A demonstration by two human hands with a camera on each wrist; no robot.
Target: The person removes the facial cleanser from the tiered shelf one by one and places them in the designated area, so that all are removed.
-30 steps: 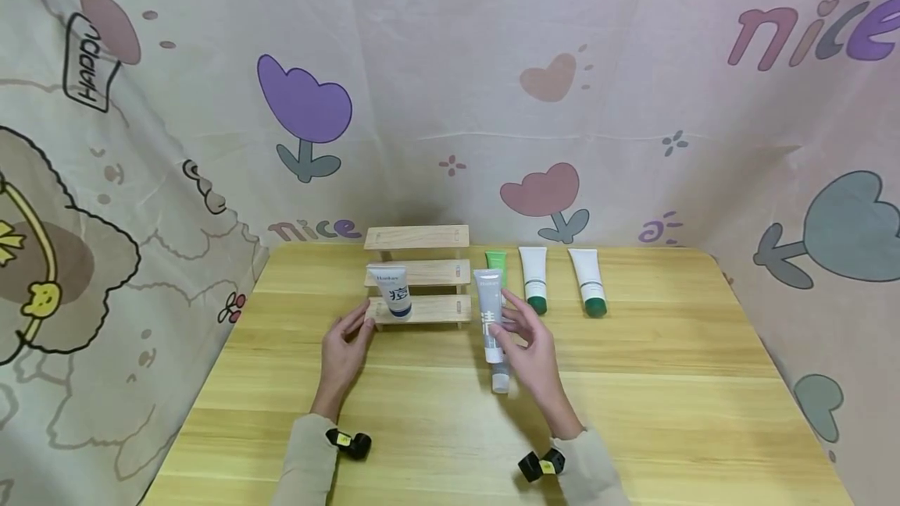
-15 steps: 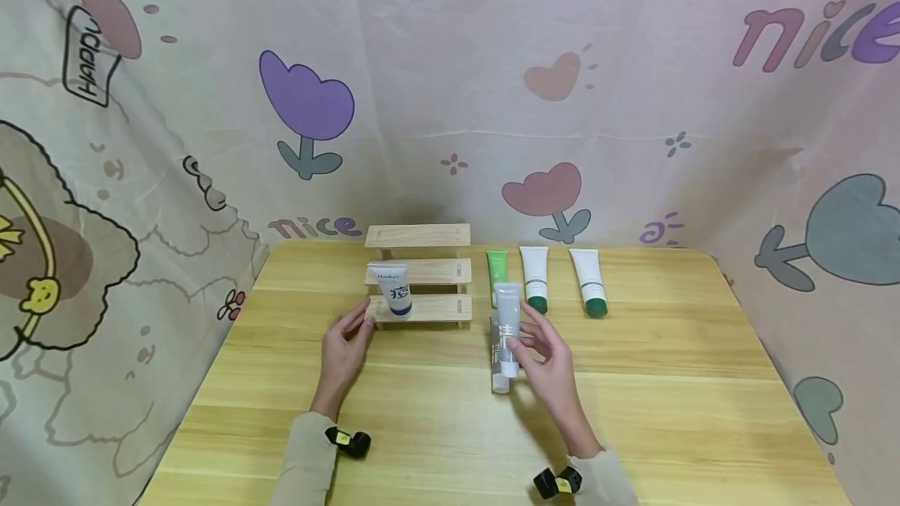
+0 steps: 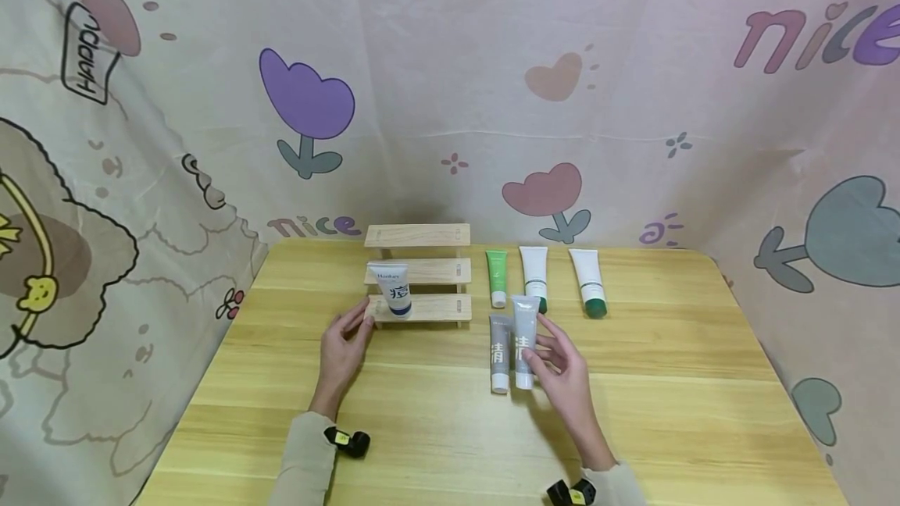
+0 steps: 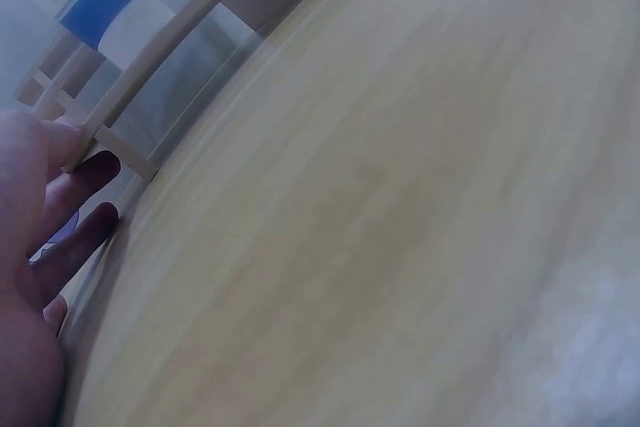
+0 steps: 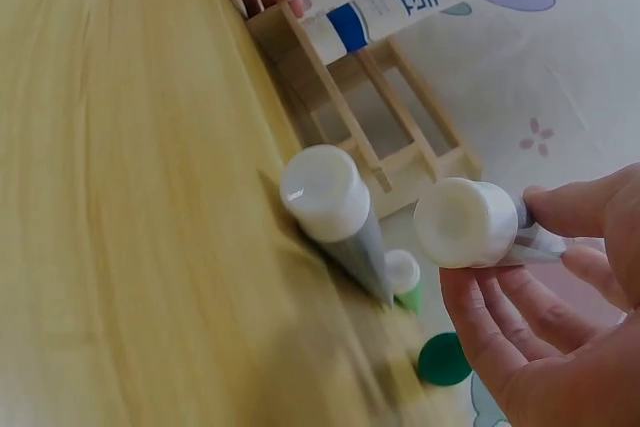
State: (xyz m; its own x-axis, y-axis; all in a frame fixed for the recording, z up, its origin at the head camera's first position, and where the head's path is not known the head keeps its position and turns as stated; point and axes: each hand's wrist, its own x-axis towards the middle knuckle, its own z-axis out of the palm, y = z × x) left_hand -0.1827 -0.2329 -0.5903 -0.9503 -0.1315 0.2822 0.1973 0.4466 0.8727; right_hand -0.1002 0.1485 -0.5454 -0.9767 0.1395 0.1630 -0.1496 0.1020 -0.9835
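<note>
My right hand [image 3: 566, 369] pinches a silvery grey squeeze tube [image 3: 524, 338] with a white cap [image 5: 465, 222], thumb on one side and fingers on the other. The cap points toward me. Just left of it, a second grey tube [image 3: 499, 358] lies on the table. My left hand [image 3: 344, 350] grips the left end of the lowest step of a three-step wooden stand [image 3: 443, 308]; in the left wrist view the thumb is against the step's edge [image 4: 125, 87]. On that step a white tube with a blue band [image 3: 392, 287] stands on its cap, near the left end.
Behind the grey tubes lie a slim green tube [image 3: 497, 276] and two white tubes with green caps, one in the middle [image 3: 534, 268] and another farther right [image 3: 587, 276]. A printed cloth [image 3: 422, 100] hangs behind the wooden table [image 3: 668, 412].
My right hand has moved right and toward me with its grey tube, uncovering the other grey tube and the green one. My left hand stays at the stand.
</note>
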